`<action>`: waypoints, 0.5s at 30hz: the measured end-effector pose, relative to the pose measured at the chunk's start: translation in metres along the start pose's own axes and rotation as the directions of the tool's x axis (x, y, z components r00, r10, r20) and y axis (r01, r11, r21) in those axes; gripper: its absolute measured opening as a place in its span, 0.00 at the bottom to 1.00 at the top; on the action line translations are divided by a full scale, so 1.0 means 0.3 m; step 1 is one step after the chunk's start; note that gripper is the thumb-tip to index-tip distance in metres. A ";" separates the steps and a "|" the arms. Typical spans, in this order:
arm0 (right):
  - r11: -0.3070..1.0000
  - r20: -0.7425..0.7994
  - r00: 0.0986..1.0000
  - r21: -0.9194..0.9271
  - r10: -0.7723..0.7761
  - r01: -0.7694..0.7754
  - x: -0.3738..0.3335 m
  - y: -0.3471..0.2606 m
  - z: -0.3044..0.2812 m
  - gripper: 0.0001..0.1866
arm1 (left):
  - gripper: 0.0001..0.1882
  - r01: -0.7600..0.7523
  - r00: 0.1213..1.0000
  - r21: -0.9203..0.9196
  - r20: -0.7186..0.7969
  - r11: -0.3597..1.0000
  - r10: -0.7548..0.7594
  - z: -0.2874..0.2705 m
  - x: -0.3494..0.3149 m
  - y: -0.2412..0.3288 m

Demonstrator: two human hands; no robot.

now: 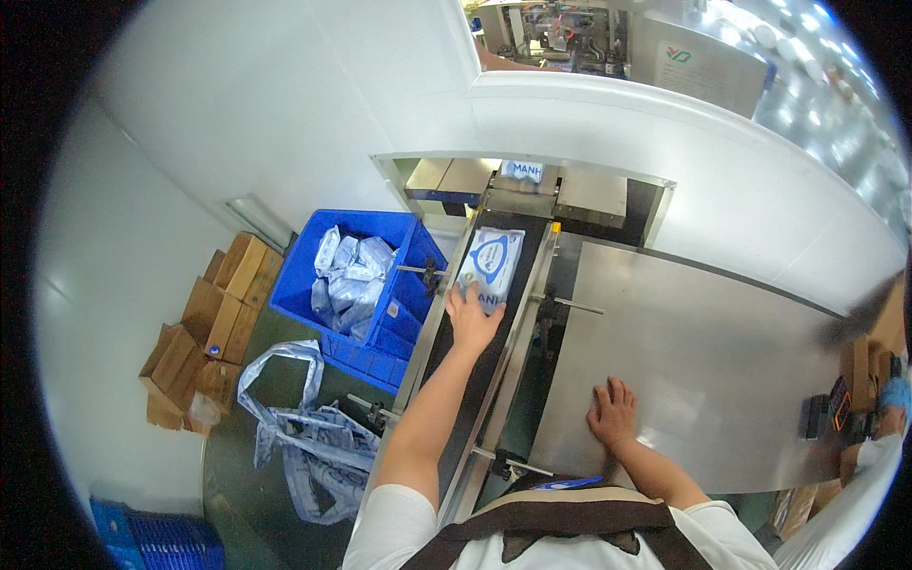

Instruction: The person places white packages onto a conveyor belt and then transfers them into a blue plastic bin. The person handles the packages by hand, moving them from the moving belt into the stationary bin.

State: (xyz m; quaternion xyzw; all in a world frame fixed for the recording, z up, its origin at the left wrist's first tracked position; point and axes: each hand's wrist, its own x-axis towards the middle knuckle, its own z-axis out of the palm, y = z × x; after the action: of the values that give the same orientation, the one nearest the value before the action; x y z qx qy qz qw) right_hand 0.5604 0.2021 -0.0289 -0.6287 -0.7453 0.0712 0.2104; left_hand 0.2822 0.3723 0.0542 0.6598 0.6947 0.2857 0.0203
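Note:
A white and blue sealed packet lies flat on the dark conveyor belt, between the metal side rails. Over its near end rests my left hand, fingers spread and touching it; I see no firm grip. My right hand lies palm down on the bare steel table to the right of the belt, holding nothing, its fingers stretched out. Farther up the line, a second packet of the same look shows in the wall opening.
Left of the belt stands a blue crate heaped with packets. Torn film lies on the floor, near cardboard boxes. Rail clamps jut out beside the belt. At the far right a blue-gloved hand belongs to another person.

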 end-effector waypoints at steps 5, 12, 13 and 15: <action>1.000 0.029 1.000 -0.017 0.013 -0.013 -0.005 0.004 0.007 0.22 | 0.53 0.142 0.969 0.223 0.166 0.964 -0.181 -0.018 0.003 -0.004; 1.000 0.062 0.998 -0.004 0.027 -0.027 -0.003 0.008 0.004 0.22 | 0.53 0.348 0.750 0.297 0.481 0.889 -0.454 -0.227 -0.135 -0.013; 1.000 0.057 0.998 0.007 0.015 -0.015 -0.003 0.005 0.013 0.22 | 0.49 0.415 0.804 0.056 0.445 0.908 -0.395 -0.225 -0.188 -0.120; 1.000 0.053 0.998 0.013 0.023 -0.024 -0.003 0.014 0.015 0.22 | 0.41 0.728 0.671 -0.490 0.652 0.478 -0.354 -0.297 -0.213 -0.228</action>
State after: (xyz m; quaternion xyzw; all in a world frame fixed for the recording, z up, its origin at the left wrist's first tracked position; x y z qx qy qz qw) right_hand 0.5624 0.2029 -0.0348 -0.6339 -0.7426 0.0951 0.1939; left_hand 0.1922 0.2822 0.0774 0.3777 0.6731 0.3437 0.5349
